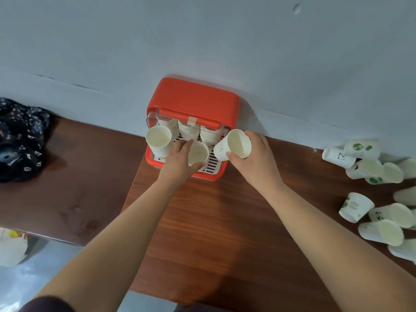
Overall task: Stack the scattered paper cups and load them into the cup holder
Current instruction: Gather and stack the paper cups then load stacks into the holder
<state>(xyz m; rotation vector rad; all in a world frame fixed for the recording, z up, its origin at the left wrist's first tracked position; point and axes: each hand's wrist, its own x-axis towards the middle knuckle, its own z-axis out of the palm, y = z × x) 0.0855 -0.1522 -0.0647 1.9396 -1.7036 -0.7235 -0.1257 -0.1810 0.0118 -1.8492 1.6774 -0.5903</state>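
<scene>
A red cup holder [195, 97] stands against the wall with its lid raised. Inside it are several stacks of white paper cups [188, 130], one tall stack [158, 140] at the front left. My left hand [180, 161] grips a paper cup [198, 153] over the holder's slatted white tray [212, 162]. My right hand [256, 154] holds another paper cup [234, 145], tilted with its mouth facing me, at the holder's right front corner. Scattered paper cups [380, 224], some with green or panda prints, lie on the table at the right.
The brown wooden table [202, 233] runs along a pale wall [202, 41]. A dark patterned cloth bundle [20, 138] lies at the left on a lower wooden surface [78, 188]. Grey floor shows at the bottom left.
</scene>
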